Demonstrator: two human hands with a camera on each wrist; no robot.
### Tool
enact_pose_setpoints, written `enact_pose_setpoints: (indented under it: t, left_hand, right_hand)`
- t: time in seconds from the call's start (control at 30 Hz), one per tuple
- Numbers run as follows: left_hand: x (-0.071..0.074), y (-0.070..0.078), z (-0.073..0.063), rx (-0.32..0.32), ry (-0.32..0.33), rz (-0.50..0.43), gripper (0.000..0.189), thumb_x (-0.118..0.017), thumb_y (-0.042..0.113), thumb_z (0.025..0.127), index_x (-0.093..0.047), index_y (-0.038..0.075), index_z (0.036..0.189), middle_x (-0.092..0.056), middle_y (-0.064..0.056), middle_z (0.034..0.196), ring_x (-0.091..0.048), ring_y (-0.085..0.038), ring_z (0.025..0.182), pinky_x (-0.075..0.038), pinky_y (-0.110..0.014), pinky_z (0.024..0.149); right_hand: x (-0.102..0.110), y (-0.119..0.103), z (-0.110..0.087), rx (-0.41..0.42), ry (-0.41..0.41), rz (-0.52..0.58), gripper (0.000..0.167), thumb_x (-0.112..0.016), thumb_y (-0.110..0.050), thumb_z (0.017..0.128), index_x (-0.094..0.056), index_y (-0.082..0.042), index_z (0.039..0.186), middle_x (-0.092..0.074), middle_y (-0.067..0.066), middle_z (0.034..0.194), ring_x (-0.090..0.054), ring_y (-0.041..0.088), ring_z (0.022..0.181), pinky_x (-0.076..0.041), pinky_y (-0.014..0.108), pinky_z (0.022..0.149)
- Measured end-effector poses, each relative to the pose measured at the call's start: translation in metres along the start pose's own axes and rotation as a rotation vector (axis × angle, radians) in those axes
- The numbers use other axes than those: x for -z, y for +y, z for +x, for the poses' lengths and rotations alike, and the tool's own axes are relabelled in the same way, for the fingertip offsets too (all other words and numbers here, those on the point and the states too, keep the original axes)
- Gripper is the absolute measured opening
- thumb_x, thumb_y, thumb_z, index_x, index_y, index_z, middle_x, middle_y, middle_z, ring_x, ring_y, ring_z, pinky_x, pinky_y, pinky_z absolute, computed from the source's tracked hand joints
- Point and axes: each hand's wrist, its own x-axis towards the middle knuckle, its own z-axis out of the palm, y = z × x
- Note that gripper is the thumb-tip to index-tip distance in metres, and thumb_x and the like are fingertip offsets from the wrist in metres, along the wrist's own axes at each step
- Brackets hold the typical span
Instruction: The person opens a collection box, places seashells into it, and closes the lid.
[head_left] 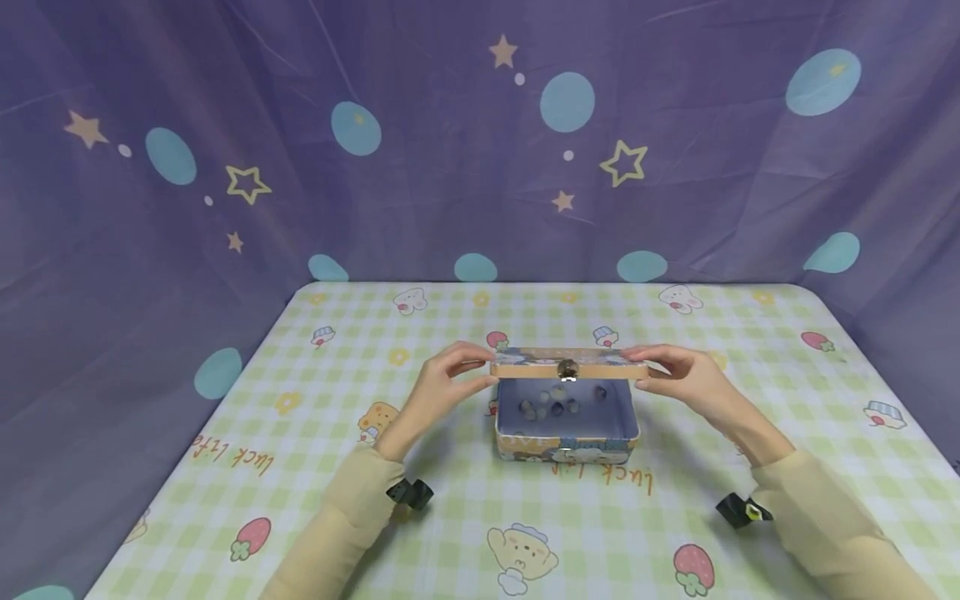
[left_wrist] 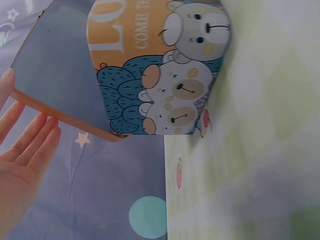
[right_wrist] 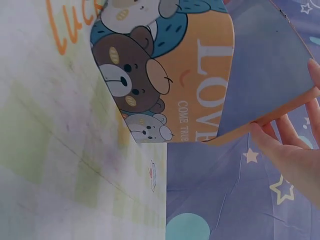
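Note:
A rectangular tin box [head_left: 525,450], printed with cartoon bears, stands on the table with its hinged lid [head_left: 525,371] partly raised. A metal clasp [head_left: 567,370] sits at the middle of the lid's front edge. Inside lie several small, round, marble-like pieces [head_left: 557,409]. My left hand [head_left: 435,390] pinches the lid's left end, thumb below and fingers above. At the opposite end my right hand [head_left: 697,390] pinches the lid in the same way. Both wrist views show the lid's plain grey inner face [left_wrist: 55,65] slanting up from the tin's printed side [right_wrist: 195,75].
A green-and-white checked cloth [head_left: 420,533] with cartoon prints covers the table. Behind and to the left hangs a purple curtain [head_left: 450,192] with stars and blue ovals. A small dark device [head_left: 411,493] is worn at the left wrist, and another dark device [head_left: 738,510] at the right.

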Motion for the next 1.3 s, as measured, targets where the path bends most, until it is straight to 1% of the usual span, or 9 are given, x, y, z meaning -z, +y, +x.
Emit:
enact_pose_setpoints:
  t: [0.1,0.23,0.4,0.57,0.7,0.83,1.0,1.13,1.3]
  left_hand:
    - [-0.001,0.003,-0.005,-0.007,-0.009,0.047,0.027,-0.066,0.001,0.076,-0.06,-0.005,0.102,-0.057,-0.017,0.104,-0.054,-0.027,0.099,-0.042,-0.031,0.09]
    - [-0.002,0.003,-0.011,-0.023,-0.019,0.062,0.028,-0.067,0.0,0.074,-0.06,-0.005,0.101,-0.057,-0.016,0.104,-0.054,-0.025,0.099,-0.042,-0.028,0.09]
    - [-0.004,0.002,-0.017,-0.057,-0.033,0.068,0.03,-0.068,-0.003,0.071,-0.059,-0.008,0.099,-0.056,-0.019,0.102,-0.054,-0.027,0.098,-0.042,-0.027,0.089]
    - [-0.006,-0.001,-0.024,-0.106,-0.051,0.117,0.032,-0.07,-0.004,0.068,-0.059,-0.009,0.097,-0.055,-0.021,0.103,-0.054,-0.031,0.098,-0.043,-0.026,0.088]
    - [-0.009,-0.017,-0.028,-0.127,-0.054,0.162,0.032,-0.072,0.0,0.067,-0.061,-0.006,0.096,-0.054,-0.019,0.106,-0.054,-0.03,0.099,-0.043,-0.027,0.088]
    - [-0.012,-0.032,-0.032,-0.118,-0.067,0.224,0.03,-0.073,0.009,0.068,-0.063,0.002,0.096,-0.054,-0.011,0.109,-0.054,-0.025,0.101,-0.044,-0.027,0.088]
    - [-0.015,-0.037,-0.037,-0.187,-0.081,0.292,0.026,-0.073,0.011,0.07,-0.063,0.007,0.094,-0.053,-0.008,0.11,-0.053,-0.022,0.101,-0.043,-0.027,0.089]
    - [-0.017,-0.039,-0.039,-0.226,-0.087,0.323,0.025,-0.073,0.009,0.069,-0.063,0.007,0.092,-0.053,-0.009,0.109,-0.052,-0.022,0.102,-0.041,-0.027,0.091]
    - [-0.018,-0.041,-0.04,-0.215,-0.106,0.339,0.025,-0.074,0.01,0.069,-0.064,0.008,0.092,-0.052,-0.009,0.11,-0.051,-0.021,0.104,-0.04,-0.027,0.091]
  right_hand:
    - [-0.003,0.001,-0.003,0.023,-0.012,-0.018,0.031,-0.064,-0.008,0.08,-0.057,0.002,0.108,-0.054,0.004,0.121,-0.046,0.004,0.113,-0.035,0.015,0.093]
    - [-0.007,0.004,-0.006,0.045,-0.021,-0.028,0.031,-0.065,-0.006,0.078,-0.058,0.004,0.107,-0.051,0.013,0.123,-0.045,0.003,0.113,-0.034,0.015,0.094]
    - [-0.014,0.006,-0.01,0.088,-0.026,-0.046,0.033,-0.066,-0.003,0.076,-0.058,0.005,0.107,-0.049,0.013,0.124,-0.04,0.004,0.118,-0.032,0.016,0.095]
    - [-0.021,0.008,-0.017,0.093,-0.034,-0.121,0.032,-0.067,-0.006,0.077,-0.059,-0.002,0.108,-0.046,0.014,0.126,-0.036,0.002,0.12,-0.028,0.012,0.096]
    - [-0.026,0.009,-0.023,0.079,-0.014,-0.181,0.03,-0.067,-0.009,0.077,-0.06,-0.008,0.107,-0.045,0.01,0.128,-0.035,0.001,0.12,-0.025,0.009,0.096]
    - [-0.03,0.01,-0.029,0.06,0.009,-0.245,0.03,-0.069,-0.013,0.076,-0.061,-0.013,0.106,-0.044,0.005,0.129,-0.035,0.0,0.12,-0.024,0.008,0.095]
    - [-0.036,0.014,-0.034,0.044,0.036,-0.367,0.03,-0.07,-0.021,0.075,-0.062,-0.021,0.104,-0.044,-0.002,0.129,-0.037,0.006,0.12,-0.031,0.01,0.091]
    - [-0.039,0.017,-0.035,0.089,0.052,-0.426,0.028,-0.071,-0.018,0.074,-0.064,-0.02,0.101,-0.046,0.001,0.128,-0.039,0.013,0.119,-0.035,0.011,0.088]
    - [-0.042,0.02,-0.037,0.156,0.057,-0.438,0.029,-0.072,-0.011,0.071,-0.064,-0.016,0.098,-0.047,0.006,0.126,-0.036,0.004,0.119,-0.031,0.008,0.09]
